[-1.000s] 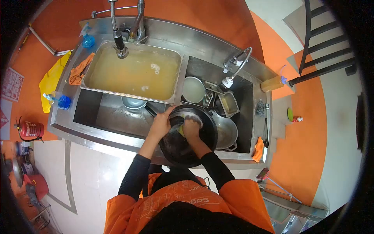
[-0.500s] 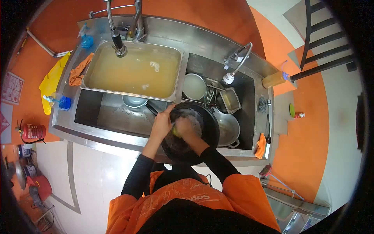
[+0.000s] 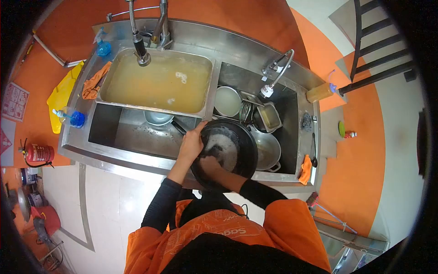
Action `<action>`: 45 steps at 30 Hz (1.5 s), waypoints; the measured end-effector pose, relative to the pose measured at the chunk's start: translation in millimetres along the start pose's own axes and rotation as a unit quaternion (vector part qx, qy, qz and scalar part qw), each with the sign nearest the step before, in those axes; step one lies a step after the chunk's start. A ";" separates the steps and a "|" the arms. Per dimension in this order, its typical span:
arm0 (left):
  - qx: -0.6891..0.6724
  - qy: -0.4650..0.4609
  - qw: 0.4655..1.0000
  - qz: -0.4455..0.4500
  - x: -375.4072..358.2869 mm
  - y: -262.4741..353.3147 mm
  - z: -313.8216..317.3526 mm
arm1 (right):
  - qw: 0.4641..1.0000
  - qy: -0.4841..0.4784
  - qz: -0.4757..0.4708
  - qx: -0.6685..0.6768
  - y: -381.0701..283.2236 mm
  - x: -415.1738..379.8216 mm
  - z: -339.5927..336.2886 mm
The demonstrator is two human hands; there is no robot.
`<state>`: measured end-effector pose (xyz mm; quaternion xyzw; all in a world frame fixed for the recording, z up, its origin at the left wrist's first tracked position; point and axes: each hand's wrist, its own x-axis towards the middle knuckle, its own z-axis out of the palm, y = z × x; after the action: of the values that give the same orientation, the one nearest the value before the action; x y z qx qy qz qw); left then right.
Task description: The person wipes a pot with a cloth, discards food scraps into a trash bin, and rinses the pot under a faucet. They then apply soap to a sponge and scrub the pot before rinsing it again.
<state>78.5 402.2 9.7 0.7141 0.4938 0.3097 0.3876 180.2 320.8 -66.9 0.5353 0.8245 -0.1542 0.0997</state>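
A large round black pan (image 3: pixel 244 150) with whitish suds inside leans at the front of the sink, close to my body. My left hand (image 3: pixel 192 142) grips its left rim, fingers closed over the edge. Down inside the pan, my right hand (image 3: pixel 211 166) presses against the lower left of the inner surface, slightly blurred. A yellow-green sponge showed under those fingers in the earlier frame; the hand covers it now. Just left of my left hand, a small pan (image 3: pixel 158 118) with a black handle lies in the left basin.
A deep steel tray (image 3: pixel 155 84) of cloudy yellowish water spans the left basin. The right basin holds a bowl (image 3: pixel 227 101), a whisk (image 3: pixel 245 111), a small metal container (image 3: pixel 270 117) and a pot (image 3: pixel 267 150). Taps (image 3: pixel 143 58) hang above. An orange cloth (image 3: pixel 305 171) lies at right.
My right hand has moved down and slightly left inside the pan, exposing more suds, and the sponge has gone out of sight under it. My left hand keeps its grip on the rim.
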 end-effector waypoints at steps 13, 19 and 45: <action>0.004 0.015 1.000 -0.019 -4.5 11.9 2.1 | 0.977 0.061 0.206 0.008 87.6 -11.0 -18.2; 0.002 0.015 1.000 -0.018 -4.3 1.2 8.8 | 0.996 0.065 0.014 -0.054 28.7 -9.4 7.0; 0.000 0.007 0.999 -0.045 -6.1 8.5 1.9 | 0.990 0.033 0.139 0.004 69.3 -2.5 -20.6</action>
<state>82.1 394.1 15.6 0.6894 0.5279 0.2967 0.3977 244.5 352.4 -57.1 0.6500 0.7442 -0.1243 0.0910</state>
